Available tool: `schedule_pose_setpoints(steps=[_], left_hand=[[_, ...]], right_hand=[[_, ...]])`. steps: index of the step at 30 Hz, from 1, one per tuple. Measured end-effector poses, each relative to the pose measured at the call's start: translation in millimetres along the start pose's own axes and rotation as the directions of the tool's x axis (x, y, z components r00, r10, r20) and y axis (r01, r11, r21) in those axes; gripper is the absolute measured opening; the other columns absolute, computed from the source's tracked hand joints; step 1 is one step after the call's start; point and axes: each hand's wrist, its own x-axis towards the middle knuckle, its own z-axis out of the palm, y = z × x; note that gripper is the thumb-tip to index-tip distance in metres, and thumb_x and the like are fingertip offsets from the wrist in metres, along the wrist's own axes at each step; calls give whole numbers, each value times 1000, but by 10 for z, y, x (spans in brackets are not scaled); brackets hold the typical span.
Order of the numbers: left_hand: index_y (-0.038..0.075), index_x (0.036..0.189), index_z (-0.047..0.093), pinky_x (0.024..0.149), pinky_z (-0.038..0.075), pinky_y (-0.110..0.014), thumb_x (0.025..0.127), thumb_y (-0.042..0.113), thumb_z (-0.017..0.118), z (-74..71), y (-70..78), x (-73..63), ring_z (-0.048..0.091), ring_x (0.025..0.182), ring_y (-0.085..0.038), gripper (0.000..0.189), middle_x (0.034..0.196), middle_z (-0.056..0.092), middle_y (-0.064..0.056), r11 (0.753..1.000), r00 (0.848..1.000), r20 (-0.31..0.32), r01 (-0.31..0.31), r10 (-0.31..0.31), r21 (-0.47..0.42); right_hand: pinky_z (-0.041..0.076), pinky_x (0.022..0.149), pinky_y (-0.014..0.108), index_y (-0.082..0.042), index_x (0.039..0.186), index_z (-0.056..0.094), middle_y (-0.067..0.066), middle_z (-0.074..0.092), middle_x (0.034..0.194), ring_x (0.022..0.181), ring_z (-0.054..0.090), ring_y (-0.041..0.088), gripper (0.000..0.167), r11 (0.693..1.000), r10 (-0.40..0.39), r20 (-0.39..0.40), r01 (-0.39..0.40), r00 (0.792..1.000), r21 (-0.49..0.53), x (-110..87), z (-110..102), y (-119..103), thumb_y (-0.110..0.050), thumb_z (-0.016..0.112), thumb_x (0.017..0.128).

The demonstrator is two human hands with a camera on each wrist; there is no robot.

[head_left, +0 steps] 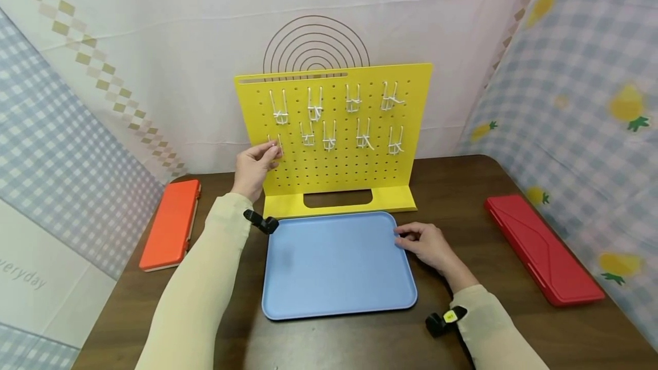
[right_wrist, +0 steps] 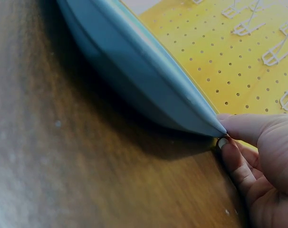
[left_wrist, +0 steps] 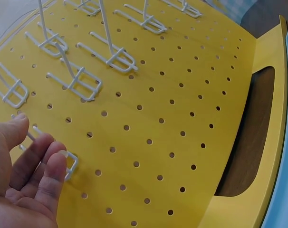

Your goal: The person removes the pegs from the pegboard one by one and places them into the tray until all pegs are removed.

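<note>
A yellow pegboard (head_left: 339, 170) stands upright on the table, carrying several white wire hooks (head_left: 364, 135). At its lower left, my left hand (head_left: 257, 167) holds a white pegboard hook (left_wrist: 72, 166) between thumb and curled fingers. The hook's end shows past the fingertips in the left wrist view; part of it is hidden behind them. In front of the board lies a blue tray (head_left: 339, 267). My right hand (head_left: 424, 244) pinches the tray's right rim near the far corner, thumb and fingers on either side of the edge in the right wrist view.
An orange case (head_left: 172, 221) lies on the left of the brown table (head_left: 319, 347), and a red case (head_left: 540, 247) on the right. Patterned cloth (head_left: 411, 16) hangs behind and along both sides. The pegboard's foot (head_left: 285, 205) sits close to the tray's far edge.
</note>
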Motion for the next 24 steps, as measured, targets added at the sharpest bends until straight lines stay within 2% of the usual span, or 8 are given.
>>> schedule_pose_setpoints(steps=[10,16,24], left_hand=[[3,114,70,79,54,-26,86,20,72,-21,4,-22,67,96,-20,33,106,70,-11,1000,1000,-5,-18,18,-7],[2,115,70,80,54,-26,86,19,72,-15,40,-55,67,97,-20,33,110,69,-13,1000,1000,11,-18,18,-4],[2,114,70,79,53,-23,87,20,72,-56,37,-212,65,95,-17,33,111,70,-9,994,996,43,-80,76,79]], right_hand=[[51,67,25,-12,110,73,2,70,96,81,63,16,28,1000,-3,0,3,1000,13,-7,15,-16,-23,76,84],[51,67,25,-12,109,73,2,70,97,81,63,16,28,1000,-6,0,6,1000,17,-17,19,-13,-24,76,84],[51,67,26,-12,109,73,2,70,98,81,62,16,29,1000,-8,2,8,1000,14,-15,29,7,-25,76,84]])
